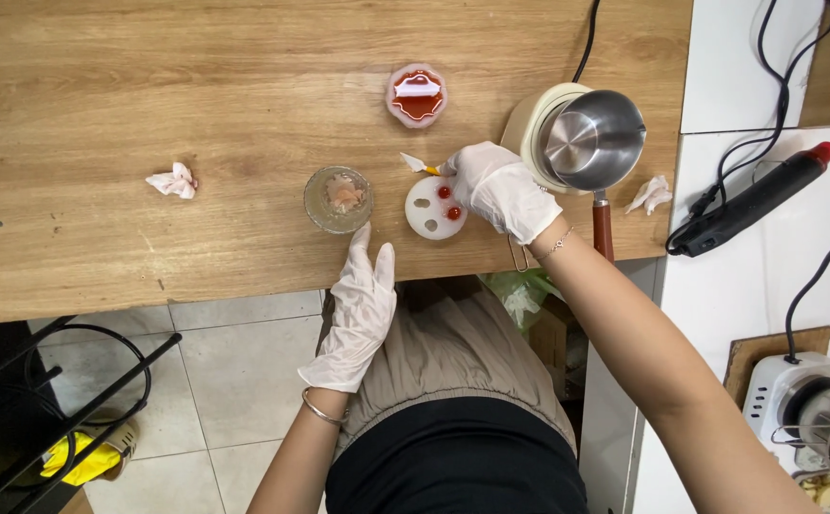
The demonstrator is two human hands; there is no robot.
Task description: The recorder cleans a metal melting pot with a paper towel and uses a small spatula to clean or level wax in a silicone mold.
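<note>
The wooden tabletop (196,114) spreads wide and mostly bare beyond both hands; the flat, open left hand (360,309) overhangs its near edge, fingertips just short of a small glass bowl (338,199). The right hand (503,188) grips a small spatula (418,166), handle hidden in the glove, blade pointing leftward over a white mould (431,209) partly covered by the palm.

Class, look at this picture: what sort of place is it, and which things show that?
Probably a home craft corner: a small mould with red fillings, a melting pot and a glue gun by a wooden table.

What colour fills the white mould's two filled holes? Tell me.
Red, in the white mould, head view.
</note>
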